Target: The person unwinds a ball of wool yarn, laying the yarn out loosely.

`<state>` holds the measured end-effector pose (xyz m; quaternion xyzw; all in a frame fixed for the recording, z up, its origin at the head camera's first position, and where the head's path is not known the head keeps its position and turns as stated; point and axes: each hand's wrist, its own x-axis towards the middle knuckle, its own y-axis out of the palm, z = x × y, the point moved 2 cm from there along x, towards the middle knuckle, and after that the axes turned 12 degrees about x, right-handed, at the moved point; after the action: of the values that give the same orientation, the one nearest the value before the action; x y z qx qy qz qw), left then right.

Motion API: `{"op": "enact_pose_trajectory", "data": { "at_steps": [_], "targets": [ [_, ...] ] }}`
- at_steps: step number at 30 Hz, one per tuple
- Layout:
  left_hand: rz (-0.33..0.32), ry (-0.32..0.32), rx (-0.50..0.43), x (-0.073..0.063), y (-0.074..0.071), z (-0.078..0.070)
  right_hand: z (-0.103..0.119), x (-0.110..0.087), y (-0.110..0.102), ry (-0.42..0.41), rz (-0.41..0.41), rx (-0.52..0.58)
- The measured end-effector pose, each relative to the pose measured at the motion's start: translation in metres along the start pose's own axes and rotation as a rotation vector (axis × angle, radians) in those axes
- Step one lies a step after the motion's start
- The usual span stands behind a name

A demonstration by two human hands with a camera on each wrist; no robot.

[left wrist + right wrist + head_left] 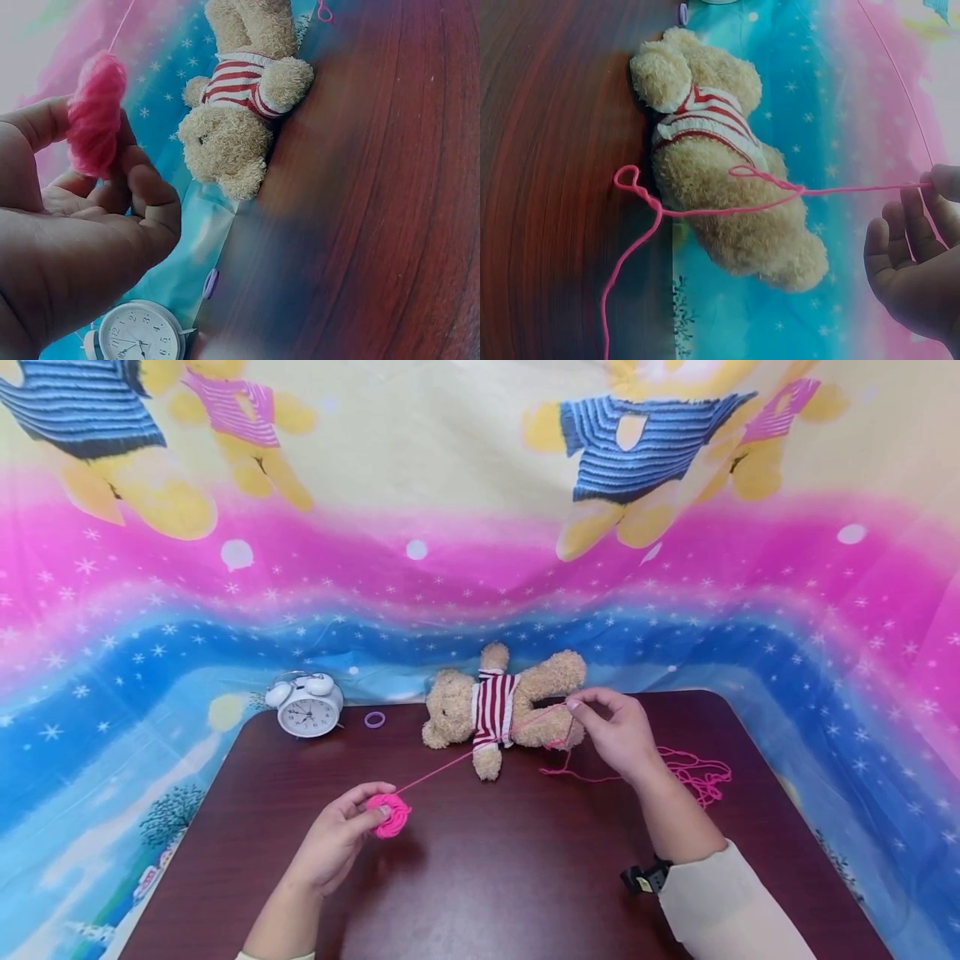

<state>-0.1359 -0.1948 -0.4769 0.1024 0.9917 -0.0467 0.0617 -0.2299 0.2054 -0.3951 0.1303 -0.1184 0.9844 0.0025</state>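
Two hands hold one pink strand of yarn (442, 768) drawn straight between them, apparently so that it runs without slack. Thumb and fingers of the left hand (337, 835) are closed in a pinch on a small wound ball of yarn (390, 816), lifted above the table, likely gripped by its edge so the strand leaves freely. The right hand (618, 735) pinches the strand between thumb and forefinger, its other fingers loosely bent. Below that pinch, yarn hangs with small twisted loops, then leads to a loose heap (705, 774) on the table's right, perhaps set aside to avoid tangling. Behind the strand, a teddy bear (495, 710) in a striped shirt lies on its back, head leftward. Farther left are a purple ring (211, 283) and white alarm clock (309, 716), on the dark wooden table (495, 868).
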Motion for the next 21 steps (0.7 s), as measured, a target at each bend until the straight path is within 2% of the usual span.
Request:
{"op": "enact_pose_trajectory", "data": {
  "at_steps": [9, 21],
  "targets": [
    [-0.017, -0.004, -0.039, -0.001, -0.002, 0.004, -0.003, 0.0, -0.013, 0.027, -0.022, 0.026],
    [-0.134, -0.001, -0.138, 0.002, -0.012, 0.006, -0.017, -0.004, -0.039, 0.077, -0.064, -0.007]
  ]
}}
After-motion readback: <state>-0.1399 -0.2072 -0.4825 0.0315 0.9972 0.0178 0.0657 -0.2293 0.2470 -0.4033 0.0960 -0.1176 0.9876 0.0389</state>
